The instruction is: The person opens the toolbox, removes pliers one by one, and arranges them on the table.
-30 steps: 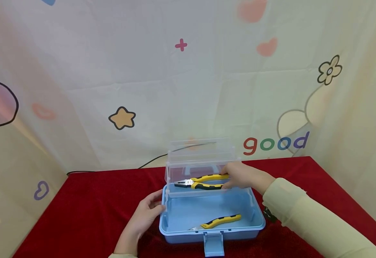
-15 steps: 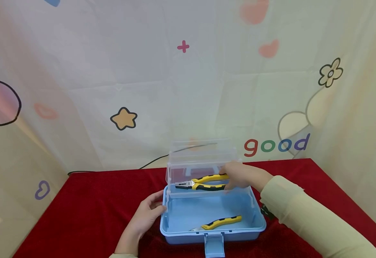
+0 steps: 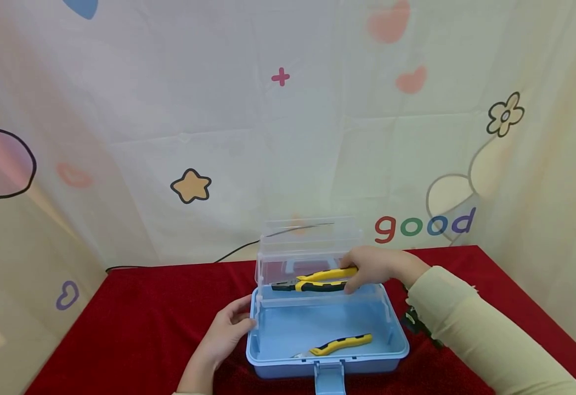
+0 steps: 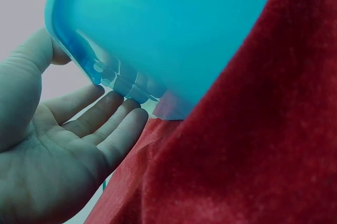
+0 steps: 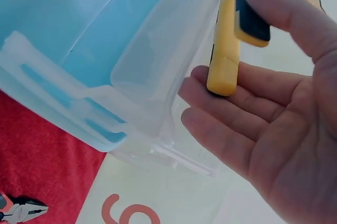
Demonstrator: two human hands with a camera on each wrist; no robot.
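A light-blue toolbox [image 3: 327,368] stands open on the red cloth, its translucent lid and raised tray [image 3: 312,302] at the back. My left hand [image 3: 224,332] holds its left side; in the left wrist view the thumb reaches over the rim and the fingertips touch the outer wall. Yellow-and-black pliers [image 3: 301,285] lie level at the translucent tray, jaws pointing left. My right hand [image 3: 374,266] pinches their spread handles between thumb and fingers. A second tool with a yellow-and-black handle [image 3: 342,344] and silver tip lies inside the box, near its front wall.
Red-handled pliers [image 5: 23,211] lie on the red cloth [image 5: 37,145] to the right of the box. A blue latch [image 3: 329,378] hangs down at the front. A thin black cable [image 3: 238,249] runs behind, before a printed curtain [image 3: 288,137].
The pliers in my right hand shift slightly right and their handles come a little closer together. My left hand stays at the toolbox's side. The head view tilts up slightly.
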